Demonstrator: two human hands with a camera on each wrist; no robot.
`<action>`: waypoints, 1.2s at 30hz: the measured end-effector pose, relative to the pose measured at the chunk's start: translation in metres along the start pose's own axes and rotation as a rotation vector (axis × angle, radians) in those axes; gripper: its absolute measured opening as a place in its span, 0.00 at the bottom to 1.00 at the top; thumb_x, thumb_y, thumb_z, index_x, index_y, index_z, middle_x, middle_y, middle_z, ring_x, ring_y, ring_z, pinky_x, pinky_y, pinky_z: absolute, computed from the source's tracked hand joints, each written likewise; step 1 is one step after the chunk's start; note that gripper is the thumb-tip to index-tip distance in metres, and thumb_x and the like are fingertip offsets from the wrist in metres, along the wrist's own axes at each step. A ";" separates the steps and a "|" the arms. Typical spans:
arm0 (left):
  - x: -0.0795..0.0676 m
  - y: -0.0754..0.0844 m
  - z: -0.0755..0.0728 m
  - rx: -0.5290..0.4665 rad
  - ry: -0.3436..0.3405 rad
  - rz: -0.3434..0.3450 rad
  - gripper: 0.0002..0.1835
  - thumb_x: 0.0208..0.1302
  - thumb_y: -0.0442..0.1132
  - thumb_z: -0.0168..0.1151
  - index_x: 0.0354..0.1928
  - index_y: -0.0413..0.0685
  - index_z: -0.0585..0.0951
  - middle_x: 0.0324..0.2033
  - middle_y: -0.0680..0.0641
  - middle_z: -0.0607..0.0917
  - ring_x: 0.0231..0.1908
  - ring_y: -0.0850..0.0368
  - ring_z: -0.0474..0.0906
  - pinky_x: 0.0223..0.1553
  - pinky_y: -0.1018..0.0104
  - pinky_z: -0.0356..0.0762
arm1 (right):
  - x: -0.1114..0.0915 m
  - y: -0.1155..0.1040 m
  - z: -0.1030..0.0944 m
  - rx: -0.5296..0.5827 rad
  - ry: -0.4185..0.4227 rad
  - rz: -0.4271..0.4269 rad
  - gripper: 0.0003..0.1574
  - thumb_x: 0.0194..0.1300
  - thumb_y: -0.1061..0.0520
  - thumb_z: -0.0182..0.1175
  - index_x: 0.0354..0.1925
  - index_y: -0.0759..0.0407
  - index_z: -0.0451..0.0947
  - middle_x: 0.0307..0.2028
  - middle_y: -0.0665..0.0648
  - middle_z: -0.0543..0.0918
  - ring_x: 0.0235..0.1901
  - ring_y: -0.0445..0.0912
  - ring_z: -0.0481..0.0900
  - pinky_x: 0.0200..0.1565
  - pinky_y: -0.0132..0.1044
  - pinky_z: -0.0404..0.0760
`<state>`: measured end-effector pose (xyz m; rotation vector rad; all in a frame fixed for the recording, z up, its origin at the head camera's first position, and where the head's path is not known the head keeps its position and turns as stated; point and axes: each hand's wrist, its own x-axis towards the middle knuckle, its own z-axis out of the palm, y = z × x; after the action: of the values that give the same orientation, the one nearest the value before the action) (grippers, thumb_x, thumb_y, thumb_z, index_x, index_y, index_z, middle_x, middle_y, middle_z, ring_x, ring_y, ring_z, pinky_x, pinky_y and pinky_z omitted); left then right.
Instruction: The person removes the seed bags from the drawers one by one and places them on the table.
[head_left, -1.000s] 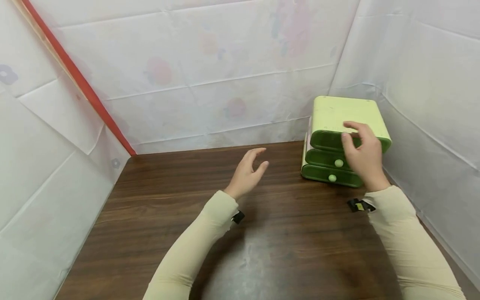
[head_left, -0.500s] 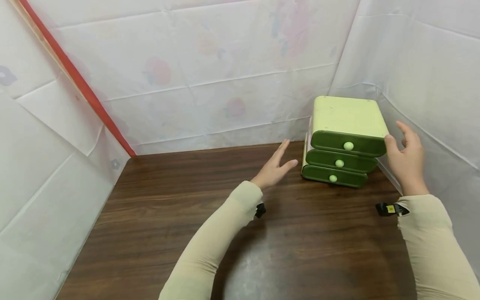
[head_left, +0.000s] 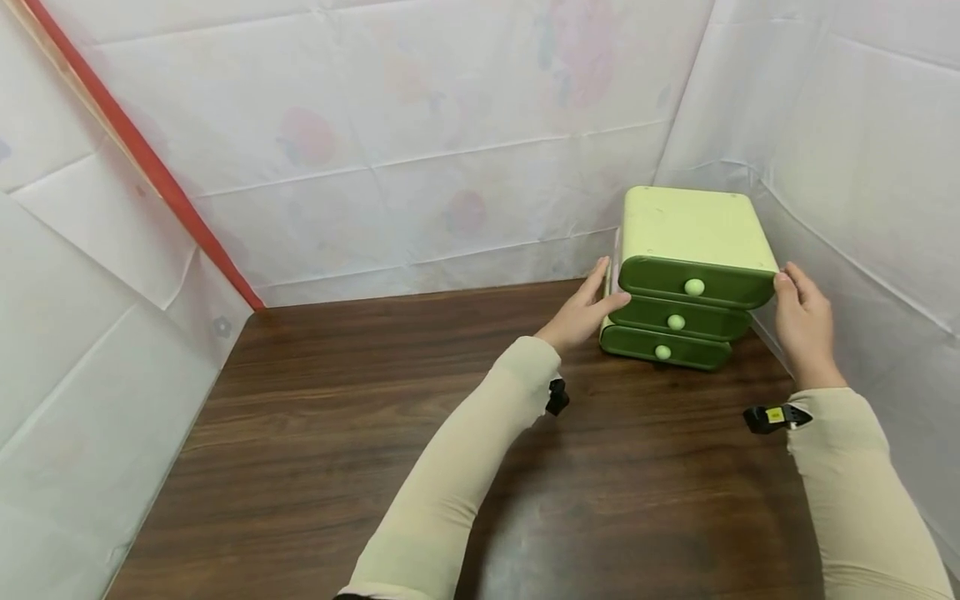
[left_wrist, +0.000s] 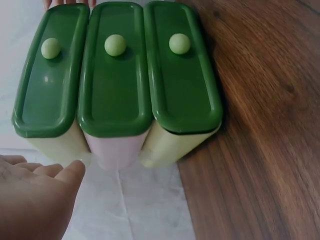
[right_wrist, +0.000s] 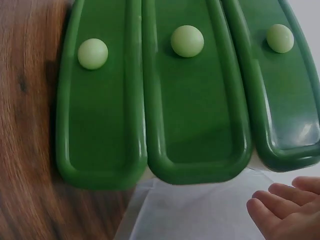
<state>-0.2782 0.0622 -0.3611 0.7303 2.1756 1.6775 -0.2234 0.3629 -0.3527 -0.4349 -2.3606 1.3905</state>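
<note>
A small drawer unit point(head_left: 693, 225) has a pale yellow-green top and three stacked dark green drawer fronts, each with a round light green knob point(head_left: 676, 322). My left hand point(head_left: 577, 318) is at its left side, fingers extended along the side wall and thumb by the front edge. On the opposite side, my right hand point(head_left: 806, 329) has its fingertips right at the upper right edge of the top drawer. In the left wrist view the side walls point(left_wrist: 115, 152) show yellow and pink. The right wrist view shows relaxed fingers point(right_wrist: 280, 202) beside the top drawer front point(right_wrist: 290, 90).
The unit stands at the back right of a dark wood table point(head_left: 315, 433), close to the covered back wall point(head_left: 360, 167) and right wall point(head_left: 892, 183). A red strip point(head_left: 150, 162) runs down the left corner. Each wrist carries a small black camera point(head_left: 772, 417).
My left hand has moved right to the unit's left side. The right hand has gone from in front of the drawers to the right side and closed in on its edge. The view has shifted slightly.
</note>
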 end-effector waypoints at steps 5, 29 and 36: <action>0.007 0.004 0.008 -0.034 -0.018 -0.042 0.39 0.72 0.60 0.49 0.76 0.79 0.39 0.76 0.68 0.40 0.77 0.62 0.39 0.77 0.53 0.45 | 0.002 0.000 0.003 0.075 -0.012 0.066 0.36 0.77 0.37 0.34 0.75 0.48 0.55 0.75 0.48 0.58 0.69 0.37 0.64 0.66 0.25 0.66; 0.006 0.003 0.014 -0.088 -0.015 -0.095 0.42 0.73 0.56 0.51 0.77 0.73 0.38 0.77 0.65 0.37 0.77 0.62 0.44 0.76 0.51 0.49 | -0.001 -0.004 0.012 0.064 0.022 0.039 0.33 0.78 0.39 0.36 0.73 0.48 0.60 0.72 0.47 0.62 0.71 0.35 0.59 0.72 0.33 0.60; -0.003 0.000 0.007 -0.100 0.003 -0.095 0.42 0.73 0.55 0.52 0.78 0.70 0.38 0.77 0.65 0.39 0.77 0.62 0.44 0.76 0.55 0.50 | -0.008 -0.003 0.020 0.094 0.004 -0.022 0.30 0.77 0.41 0.39 0.71 0.45 0.64 0.71 0.50 0.66 0.54 0.29 0.76 0.46 0.15 0.76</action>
<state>-0.2722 0.0661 -0.3628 0.5893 2.0764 1.7260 -0.2261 0.3431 -0.3605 -0.3840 -2.2791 1.4823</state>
